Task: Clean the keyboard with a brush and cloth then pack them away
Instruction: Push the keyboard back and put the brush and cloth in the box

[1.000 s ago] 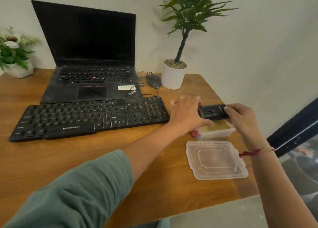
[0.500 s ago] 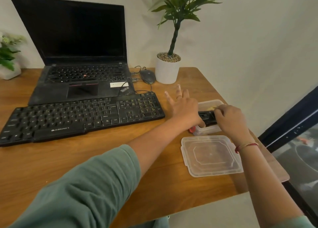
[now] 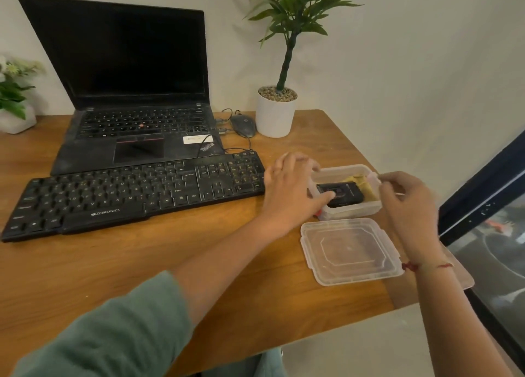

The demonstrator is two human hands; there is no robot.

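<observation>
Near the right edge of the brown wooden bench, past the long black keyboard that lies in front of the open black laptop, packing away is under way.

The flat clear plastic lid lies loose toward the front right corner, just beside the clear rectangular plastic tub. In the tub I see the black oblong brush lying slantwise on the folded yellow cloth.

My left hand has a spread grip, with its thumb pressing on the brush and its fingers reaching past the tub's far left corner. My right hand curls at the tub's right rim. I cannot tell whether that grip pinches the rim or only hovers.

My worry is the brush sitting proud on the bunched cloth, since the lid would then rock and not snap shut. The tub is light, so a hard push could also slide it toward the right edge.
</observation>
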